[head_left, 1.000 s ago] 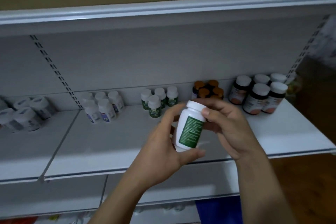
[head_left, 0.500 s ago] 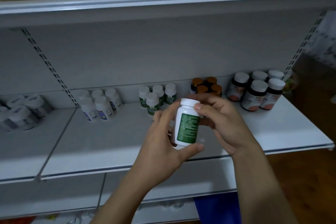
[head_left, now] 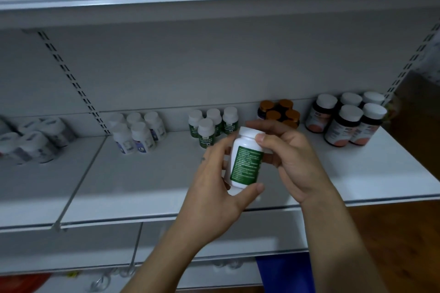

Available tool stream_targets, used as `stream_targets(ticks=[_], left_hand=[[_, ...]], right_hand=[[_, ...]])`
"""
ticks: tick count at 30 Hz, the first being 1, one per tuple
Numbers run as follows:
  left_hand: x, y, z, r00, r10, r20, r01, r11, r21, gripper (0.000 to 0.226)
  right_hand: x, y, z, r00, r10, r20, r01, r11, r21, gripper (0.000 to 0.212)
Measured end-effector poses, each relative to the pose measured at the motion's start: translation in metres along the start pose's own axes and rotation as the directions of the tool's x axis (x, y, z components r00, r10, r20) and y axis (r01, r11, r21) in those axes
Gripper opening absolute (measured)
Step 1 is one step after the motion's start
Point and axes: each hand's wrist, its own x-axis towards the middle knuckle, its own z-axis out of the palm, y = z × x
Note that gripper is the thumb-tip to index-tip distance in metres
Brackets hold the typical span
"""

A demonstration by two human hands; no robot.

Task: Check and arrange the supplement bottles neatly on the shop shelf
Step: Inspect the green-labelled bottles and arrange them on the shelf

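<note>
Above shelf [head_left: 142, 185]: green-label bottle [head_left: 246, 164], tilted slightly.
Left hand [head_left: 214, 195]: fingers curl round bottle's base.
Right hand [head_left: 296, 162]: fingers grip its cap [head_left: 250, 133].

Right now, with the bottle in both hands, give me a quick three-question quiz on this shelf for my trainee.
1. True or false: the white bottle gripped by the left hand and the right hand carries a green label.
2. Which group stands at the right end of the shelf? A: orange-capped bottles. B: dark bottles with white caps. C: white bottles with blue labels.
3. How many green-label bottles can be seen standing on the shelf?
Key: 1 true; 2 B; 3 four.
</note>
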Motion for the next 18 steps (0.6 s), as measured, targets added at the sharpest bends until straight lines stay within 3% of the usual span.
stream_targets(ticks=[6, 13, 18], left_hand=[[0.0011, -0.006, 0.001, 0.998, -0.017, 0.058, 0.015, 0.999, 0.041, 0.075], [0.0026, -0.0074, 0.004, 0.996, -0.077, -0.032, 0.079, 0.994, 0.072, 0.066], [0.0005, -0.0059, 0.0053, 0.99, -0.096, -0.101, 0.099, 0.995, 0.021, 0.06]], right_hand=[[-0.002, 0.0045, -0.0003, 1.0, 0.02, 0.012, -0.02, 1.0, -0.011, 0.026], [-0.0022, 0.0079, -0.0041, 0.997, 0.033, -0.068, -0.031, 0.999, 0.029, 0.023], [-0.0038, 0.0077, -0.0096, 0.999, 0.044, 0.016, -0.045, 0.997, 0.056, 0.029]])
